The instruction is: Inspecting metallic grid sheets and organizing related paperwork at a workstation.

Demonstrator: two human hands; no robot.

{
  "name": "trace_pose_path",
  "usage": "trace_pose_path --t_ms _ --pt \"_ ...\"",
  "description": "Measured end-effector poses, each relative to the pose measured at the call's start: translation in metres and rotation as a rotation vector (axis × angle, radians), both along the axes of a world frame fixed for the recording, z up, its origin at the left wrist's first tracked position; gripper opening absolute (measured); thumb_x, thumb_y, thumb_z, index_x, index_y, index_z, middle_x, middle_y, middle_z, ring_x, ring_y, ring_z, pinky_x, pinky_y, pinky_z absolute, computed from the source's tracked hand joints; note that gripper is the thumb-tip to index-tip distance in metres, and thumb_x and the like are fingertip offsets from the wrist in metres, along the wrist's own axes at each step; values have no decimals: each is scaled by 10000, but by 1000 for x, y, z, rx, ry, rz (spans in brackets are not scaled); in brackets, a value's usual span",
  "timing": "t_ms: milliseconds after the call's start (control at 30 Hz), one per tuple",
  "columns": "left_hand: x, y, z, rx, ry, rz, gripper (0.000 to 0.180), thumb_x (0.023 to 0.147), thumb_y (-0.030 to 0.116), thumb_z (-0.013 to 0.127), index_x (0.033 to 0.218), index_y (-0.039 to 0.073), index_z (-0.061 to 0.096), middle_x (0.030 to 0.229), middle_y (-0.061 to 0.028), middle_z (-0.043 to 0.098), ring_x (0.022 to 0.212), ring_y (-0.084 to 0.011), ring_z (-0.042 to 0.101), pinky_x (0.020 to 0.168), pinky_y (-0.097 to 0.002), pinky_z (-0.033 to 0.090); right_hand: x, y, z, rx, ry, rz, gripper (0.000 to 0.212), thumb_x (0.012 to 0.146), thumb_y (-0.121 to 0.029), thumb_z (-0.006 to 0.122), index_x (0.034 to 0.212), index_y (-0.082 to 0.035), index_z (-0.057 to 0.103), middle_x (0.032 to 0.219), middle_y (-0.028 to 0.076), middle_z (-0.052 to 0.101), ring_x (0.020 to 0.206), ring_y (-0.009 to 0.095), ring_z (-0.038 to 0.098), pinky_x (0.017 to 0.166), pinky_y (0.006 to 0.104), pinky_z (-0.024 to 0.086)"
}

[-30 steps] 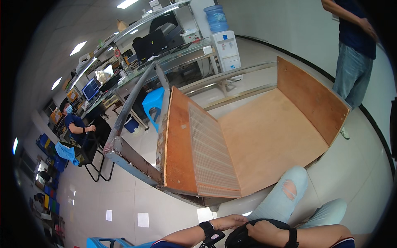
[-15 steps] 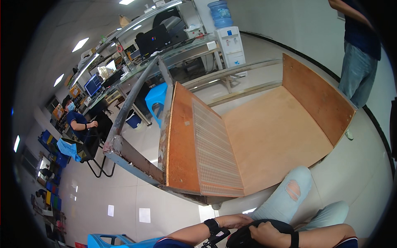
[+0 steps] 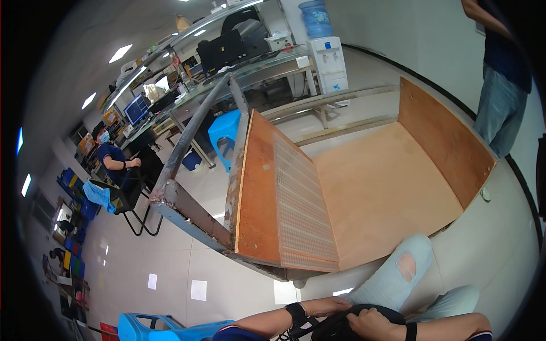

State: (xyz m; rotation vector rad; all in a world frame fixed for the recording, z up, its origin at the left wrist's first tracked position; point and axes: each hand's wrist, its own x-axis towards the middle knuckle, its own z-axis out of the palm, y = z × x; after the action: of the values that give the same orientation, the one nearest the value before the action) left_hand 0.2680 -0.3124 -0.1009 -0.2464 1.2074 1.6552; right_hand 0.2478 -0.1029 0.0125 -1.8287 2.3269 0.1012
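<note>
Low in the head view, a dark, rounded soft item rests in my lap; its exact kind is hard to make out. My right hand is closed, fingers curled on the item's upper side. My left hand reaches its near-left edge with fingers bent together, their tips partly hidden against it. A black band circles each wrist. Dark cables hang beside my left wrist. Beyond my knees stands a metal-framed cart with wooden panels, holding a clear gridded sheet along its left panel.
A blue stool stands at lower left, another blue stool behind the cart. A masked person sits at the left; another person stands at the right. A water dispenser and a long workbench are farther back.
The view has turned slightly left, so the cart and room appear shifted right. My hands stay at the dark item with little visible movement.
</note>
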Motion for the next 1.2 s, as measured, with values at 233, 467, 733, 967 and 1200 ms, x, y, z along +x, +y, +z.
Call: trace_pose_path --t_ms 233,467,733,967,1200 --pt "-4 8 46 113 -73 125 253 971 289 463 992 81 606 845 72 584 686 33 513 560 -122 394 2 -3 -18 -3 25 -53 137 813 -130 496 877 -88 609 844 59 562 715 194 572 600 338 433" --pt "1 7 17 58 23 60 237 981 276 440 1003 100 598 798 88 549 642 34 464 528 -130 353 1 -1 -22 -35 -65 -79 155 827 -128 493 891 -72 623 814 66 573 701 208 582 598 353 442" --pt "3 4 5 73 104 55 204 984 281 447 961 131 582 764 125 492 565 37 365 459 -121 255 -4 1 -7 -79 2 -19 162 826 -119 484 864 -70 633 801 71 567 644 183 579 539 319 450" --pt "1 6 27 120 50 103 225 943 305 532 1037 110 589 898 83 575 737 19 496 602 -134 384 -17 2 19 -72 46 182 153 830 -124 481 844 -65 621 758 76 555 599 162 568 511 294 440" --pt "1 5 20 118 107 62 239 958 332 503 981 102 561 896 95 520 824 13 467 717 -156 388 -23 2 42 -131 -4 275 137 807 -108 489 831 -65 617 709 74 557 572 170 571 502 302 452"
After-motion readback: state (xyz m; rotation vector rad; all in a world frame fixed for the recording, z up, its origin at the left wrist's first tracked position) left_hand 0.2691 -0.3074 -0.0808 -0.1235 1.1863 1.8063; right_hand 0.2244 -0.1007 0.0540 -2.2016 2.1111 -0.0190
